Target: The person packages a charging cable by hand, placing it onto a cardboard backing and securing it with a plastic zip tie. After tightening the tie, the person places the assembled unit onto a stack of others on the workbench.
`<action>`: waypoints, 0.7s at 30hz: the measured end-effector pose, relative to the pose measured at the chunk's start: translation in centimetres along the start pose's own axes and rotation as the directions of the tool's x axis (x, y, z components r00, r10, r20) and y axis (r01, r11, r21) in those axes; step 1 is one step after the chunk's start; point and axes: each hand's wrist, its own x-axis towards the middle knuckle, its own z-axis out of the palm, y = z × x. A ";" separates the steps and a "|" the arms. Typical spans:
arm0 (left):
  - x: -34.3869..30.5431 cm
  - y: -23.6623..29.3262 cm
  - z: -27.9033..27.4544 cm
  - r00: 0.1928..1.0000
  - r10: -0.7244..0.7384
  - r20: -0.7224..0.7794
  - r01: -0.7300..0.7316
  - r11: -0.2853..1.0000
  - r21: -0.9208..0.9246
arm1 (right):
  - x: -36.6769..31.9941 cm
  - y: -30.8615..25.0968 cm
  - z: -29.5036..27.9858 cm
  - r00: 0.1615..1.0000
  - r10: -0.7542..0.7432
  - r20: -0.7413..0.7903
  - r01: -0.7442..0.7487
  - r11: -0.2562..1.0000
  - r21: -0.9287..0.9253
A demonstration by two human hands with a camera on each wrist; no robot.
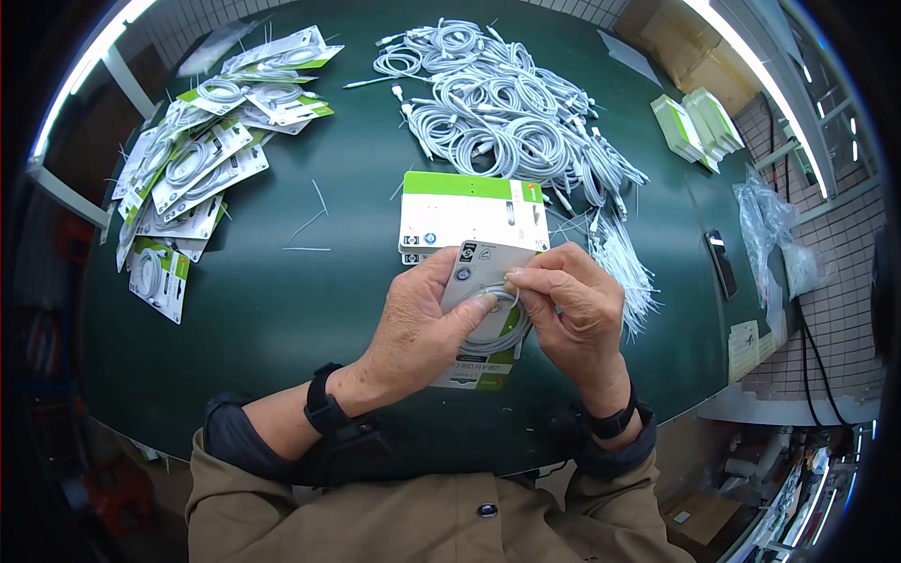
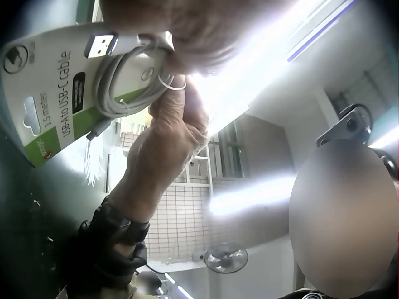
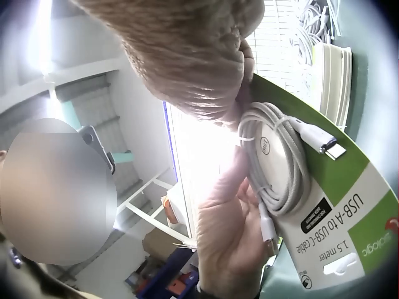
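Note:
My left hand [image 1: 404,324] holds a white and green printed card [image 1: 486,255], its thumb pressing on the front. Against the card lies a coiled white USB-A to USB-C cable [image 3: 300,180], its plugs showing at the coil's side in the wrist views. My right hand [image 1: 580,305] pinches a thin white tie [image 2: 172,85] at the coil's edge. That tie forms a small loop by the fingertips. Just beyond both hands lies a stack of similar cards [image 1: 460,211] on the green table [image 1: 310,375].
A large heap of coiled white cables [image 1: 497,117] lies at the back, with loose white ties [image 1: 621,277] to its right. Carded cables [image 1: 202,164] are piled at left. More cards [image 1: 694,127], a phone [image 1: 721,263] and plastic bags [image 1: 765,216] are at right.

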 end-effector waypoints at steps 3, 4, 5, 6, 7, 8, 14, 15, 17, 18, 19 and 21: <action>0.0 0.1 -0.4 0.996 -0.057 0.064 0.057 0.998 0.003 | 0.0 -0.1 -0.2 0.999 0.040 0.029 -0.041 0.999 0.027; 0.1 0.2 -0.4 0.997 -0.048 0.066 0.049 0.999 -0.002 | 0.1 -0.1 -0.3 1.000 0.026 0.014 -0.026 0.999 0.033; 0.2 0.4 -0.3 0.997 -0.043 0.069 0.043 0.999 -0.006 | 0.3 -0.2 -0.4 1.000 0.014 -0.002 -0.014 0.999 0.038; 0.2 0.6 -0.4 0.997 -0.041 0.073 0.042 0.999 -0.009 | 0.4 -0.2 -0.6 1.000 0.006 -0.019 -0.005 0.999 0.046; 0.3 0.7 -0.5 0.997 -0.030 0.073 0.031 0.999 -0.013 | 0.4 -0.2 -0.8 0.996 0.049 -0.074 -0.042 0.995 0.095; 0.3 0.9 -0.6 0.997 -0.021 0.074 0.022 1.000 -0.016 | 0.3 0.0 -1.2 0.987 0.096 -0.129 -0.077 0.986 0.146; -0.3 1.4 0.1 0.993 0.024 0.114 -0.011 0.994 -0.112 | -0.3 2.8 -1.4 0.776 0.621 0.109 -0.510 0.517 0.687; -0.4 1.5 0.4 0.993 0.029 0.117 -0.013 0.991 -0.131 | -0.6 3.5 -1.2 0.742 0.621 0.252 -0.560 0.370 0.741; -0.6 1.3 0.4 0.988 0.025 0.149 -0.009 0.994 -0.109 | -0.7 3.1 -1.1 0.696 0.547 0.465 -0.643 0.188 0.742; -0.7 1.3 0.4 0.987 0.026 0.161 -0.010 0.995 -0.100 | -0.8 3.1 -1.1 0.670 0.483 0.564 -0.682 0.101 0.724; -0.8 1.4 0.5 0.985 0.018 0.169 -0.003 0.996 -0.085 | -1.2 3.6 -0.9 0.703 0.368 0.609 -0.651 -0.013 0.759; -0.9 1.5 0.6 0.984 0.009 0.179 0.002 0.998 -0.060 | -1.5 4.1 -0.4 0.732 0.343 0.589 -0.627 -0.001 0.779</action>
